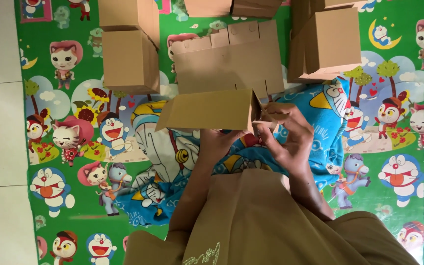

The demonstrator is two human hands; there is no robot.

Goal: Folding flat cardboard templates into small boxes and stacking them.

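Brown corrugated card is what you have in hand: a small, half-formed brown cardboard box, held above the middle of the green cartoon-printed mat, over a blue cartoon cushion. It looks light and stiff along its panels but weak at the creases and flaps, so I judge it will crush or skew if squeezed mid-panel; the folded edges and corners look like the safest places to hold it.

Your left hand comes up from below and supports the box's underside, its fingers mostly hidden behind the card, so you cannot tell how they lie. Your right hand is curled at the box's right end, fingers bent inward and pinching a small end flap. Both forearms rise from your lap, wrists bent toward each other.

Toward the mat's far edge lie a flat, slotted cardboard blank and several finished brown boxes.
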